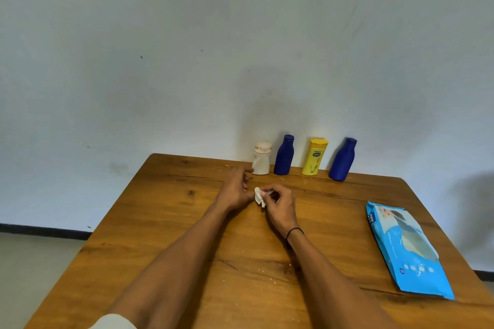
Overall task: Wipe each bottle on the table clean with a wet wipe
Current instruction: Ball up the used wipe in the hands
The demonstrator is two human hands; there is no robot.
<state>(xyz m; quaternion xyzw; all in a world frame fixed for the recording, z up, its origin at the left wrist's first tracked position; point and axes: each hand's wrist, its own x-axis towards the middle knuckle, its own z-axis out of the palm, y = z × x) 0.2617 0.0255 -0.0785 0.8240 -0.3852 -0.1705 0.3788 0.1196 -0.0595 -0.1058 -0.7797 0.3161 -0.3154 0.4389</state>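
Observation:
Several bottles stand upright in a row along the table's far edge by the wall: a white bottle (pixel 261 158), a blue bottle (pixel 284 155), a yellow bottle (pixel 315 157) and another blue bottle (pixel 343 160). My right hand (pixel 279 204) pinches a small crumpled white wet wipe (pixel 258 196) over the middle of the table. My left hand (pixel 235 187) is just left of the wipe, fingers loosely spread, its index finger reaching toward the white bottle without touching it. Whether its thumb touches the wipe is hidden.
A blue pack of wet wipes (pixel 403 248) lies flat near the right edge of the wooden table (pixel 165 222). Small crumbs dot the tabletop near me. A white wall rises directly behind the bottles.

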